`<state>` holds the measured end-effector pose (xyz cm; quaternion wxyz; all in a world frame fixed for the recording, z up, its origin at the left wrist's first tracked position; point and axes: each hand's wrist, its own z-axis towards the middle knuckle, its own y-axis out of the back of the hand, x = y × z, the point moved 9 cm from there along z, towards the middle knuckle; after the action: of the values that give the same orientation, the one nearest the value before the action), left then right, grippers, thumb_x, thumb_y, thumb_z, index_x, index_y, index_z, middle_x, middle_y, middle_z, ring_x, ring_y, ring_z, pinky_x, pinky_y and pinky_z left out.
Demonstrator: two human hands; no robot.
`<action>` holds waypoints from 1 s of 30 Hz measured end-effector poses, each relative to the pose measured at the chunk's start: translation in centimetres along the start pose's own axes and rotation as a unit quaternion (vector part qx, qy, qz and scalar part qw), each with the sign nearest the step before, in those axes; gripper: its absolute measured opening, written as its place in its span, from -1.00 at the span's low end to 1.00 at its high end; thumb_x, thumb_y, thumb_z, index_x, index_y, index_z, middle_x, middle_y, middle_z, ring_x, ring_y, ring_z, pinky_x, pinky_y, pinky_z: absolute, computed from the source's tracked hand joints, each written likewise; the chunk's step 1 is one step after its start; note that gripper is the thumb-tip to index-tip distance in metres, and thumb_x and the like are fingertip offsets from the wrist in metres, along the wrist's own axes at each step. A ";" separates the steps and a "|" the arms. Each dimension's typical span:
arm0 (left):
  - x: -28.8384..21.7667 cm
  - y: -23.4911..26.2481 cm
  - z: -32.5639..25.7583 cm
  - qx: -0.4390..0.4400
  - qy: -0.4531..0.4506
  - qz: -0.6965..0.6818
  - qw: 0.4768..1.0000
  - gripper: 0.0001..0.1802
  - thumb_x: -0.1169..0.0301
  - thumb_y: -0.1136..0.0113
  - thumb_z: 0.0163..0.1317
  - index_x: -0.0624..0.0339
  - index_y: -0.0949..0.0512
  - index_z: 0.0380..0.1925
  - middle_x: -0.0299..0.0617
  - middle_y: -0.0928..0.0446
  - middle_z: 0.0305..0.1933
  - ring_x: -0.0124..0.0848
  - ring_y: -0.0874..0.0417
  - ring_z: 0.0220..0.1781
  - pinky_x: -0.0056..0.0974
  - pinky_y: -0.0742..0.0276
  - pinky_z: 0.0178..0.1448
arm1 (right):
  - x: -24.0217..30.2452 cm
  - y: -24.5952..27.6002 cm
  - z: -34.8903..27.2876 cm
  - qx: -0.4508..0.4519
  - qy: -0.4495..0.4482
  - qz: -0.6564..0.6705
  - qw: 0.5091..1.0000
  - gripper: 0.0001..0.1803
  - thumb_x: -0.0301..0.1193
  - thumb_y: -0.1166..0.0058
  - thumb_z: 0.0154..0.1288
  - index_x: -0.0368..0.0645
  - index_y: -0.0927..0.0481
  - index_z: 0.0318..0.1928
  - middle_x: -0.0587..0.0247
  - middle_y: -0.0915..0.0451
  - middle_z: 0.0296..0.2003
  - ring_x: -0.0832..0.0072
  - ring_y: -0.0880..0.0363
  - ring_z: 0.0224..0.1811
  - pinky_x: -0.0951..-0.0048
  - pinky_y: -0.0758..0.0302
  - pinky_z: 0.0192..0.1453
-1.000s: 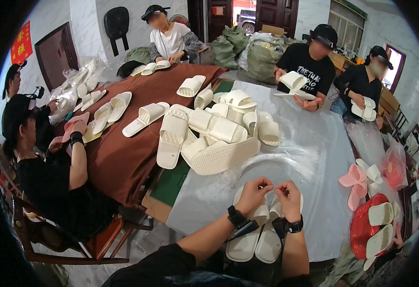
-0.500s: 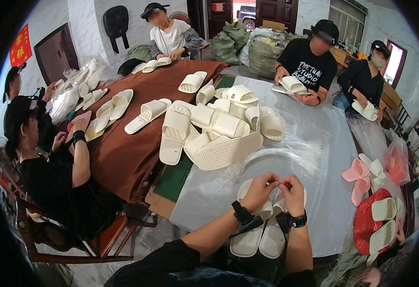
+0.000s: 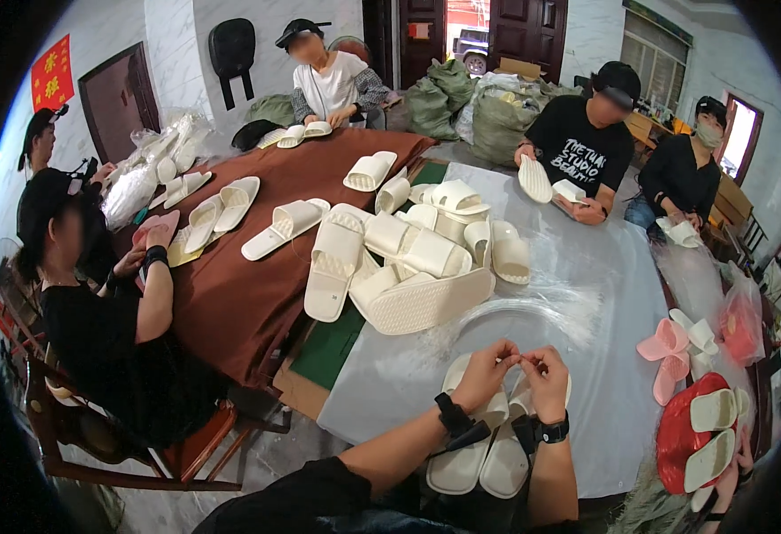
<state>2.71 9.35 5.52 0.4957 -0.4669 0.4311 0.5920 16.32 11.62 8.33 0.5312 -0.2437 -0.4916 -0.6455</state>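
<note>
Above a pair of cream slippers, my left hand (image 3: 487, 374) and my right hand (image 3: 548, 384) meet fingertip to fingertip. Both are closed in a pinch. Whatever lies between the fingers is too small to make out. Beneath my wrists are the left slipper (image 3: 453, 472) and the right slipper (image 3: 504, 473), side by side at the near table edge, their straps partly hidden by my hands. Just beyond my hands, a bundle of thin clear plastic strands (image 3: 561, 313) is spread over the grey table cover (image 3: 618, 356).
A heap of cream slippers (image 3: 417, 254) stands ahead. More lie on the brown cloth (image 3: 221, 311) to the left. Pink slippers (image 3: 667, 356) and a red bag (image 3: 678, 418) are at the right. Several co-workers sit around, one across holding a slipper (image 3: 535, 180).
My view has tilted slightly upward; my hands keep their pinch over the pair. The co-worker across has parted the slippers, one in each hand.
</note>
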 end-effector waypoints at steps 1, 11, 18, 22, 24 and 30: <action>0.4 0.0 -0.1 -0.004 0.031 -0.004 1.000 -0.87 0.42 -0.12 0.30 0.27 -0.51 -0.27 -0.23 -0.53 -0.44 -0.52 -0.49 -0.37 -0.36 -0.44 -0.23 | -0.1 0.0 -0.2 0.003 -0.002 0.000 1.000 -0.88 -0.63 -0.19 0.04 -0.26 -0.55 -0.36 0.26 -0.48 -0.45 0.53 -0.41 -0.48 0.53 -0.37 -0.36; 0.4 0.2 0.2 -0.013 -0.016 -0.029 0.999 -0.80 0.36 -0.20 0.27 0.27 -0.54 -0.22 -0.26 -0.57 -0.38 -0.53 -0.52 -0.35 -0.40 -0.47 -0.25 | -1.0 0.3 -0.1 -0.008 -0.011 0.021 1.000 -0.90 -0.63 -0.20 0.04 -0.26 -0.56 -0.39 0.27 -0.48 -0.46 0.55 -0.41 -0.50 0.54 -0.36 -0.38; 0.7 -0.3 0.4 0.022 -0.040 0.002 0.999 -0.82 0.39 -0.19 0.26 0.32 -0.56 -0.26 -0.21 -0.59 -0.40 -0.50 -0.52 -0.37 -0.37 -0.47 -0.22 | -0.5 -0.1 0.0 0.008 0.008 0.018 1.000 -0.88 -0.64 -0.16 0.04 -0.28 -0.48 -0.42 0.28 -0.41 -0.48 0.55 -0.36 -0.49 0.55 -0.33 -0.36; 0.4 -0.6 0.3 0.036 -0.027 0.012 0.999 -0.83 0.42 -0.18 0.25 0.34 -0.56 -0.29 -0.17 -0.60 -0.41 -0.49 -0.53 -0.37 -0.35 -0.47 -0.21 | -0.2 0.0 -0.1 0.016 0.012 0.003 1.000 -0.88 -0.63 -0.17 0.03 -0.29 -0.47 -0.43 0.23 -0.42 -0.49 0.51 -0.37 -0.50 0.52 -0.34 -0.37; 0.3 -0.5 0.3 0.039 -0.027 0.009 0.999 -0.83 0.43 -0.18 0.25 0.35 -0.56 -0.28 -0.17 -0.60 -0.40 -0.48 -0.53 -0.36 -0.35 -0.47 -0.21 | -0.2 -0.1 -0.1 0.019 0.013 0.000 1.000 -0.88 -0.63 -0.16 0.03 -0.29 -0.47 -0.42 0.22 -0.42 -0.49 0.49 -0.38 -0.50 0.51 -0.34 -0.37; 0.8 -0.5 0.4 0.043 -0.028 -0.002 0.999 -0.85 0.45 -0.18 0.24 0.35 -0.56 -0.29 -0.20 -0.59 -0.41 -0.49 -0.52 -0.36 -0.36 -0.45 -0.22 | -0.8 -0.3 -0.1 0.013 0.019 -0.005 1.000 -0.89 -0.63 -0.16 0.03 -0.30 -0.48 -0.41 0.21 -0.44 -0.49 0.47 -0.40 -0.50 0.49 -0.36 -0.37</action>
<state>3.13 9.99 4.79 0.5288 -0.4291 0.4409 0.5847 16.33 11.85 7.50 0.5401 -0.2221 -0.4909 -0.6465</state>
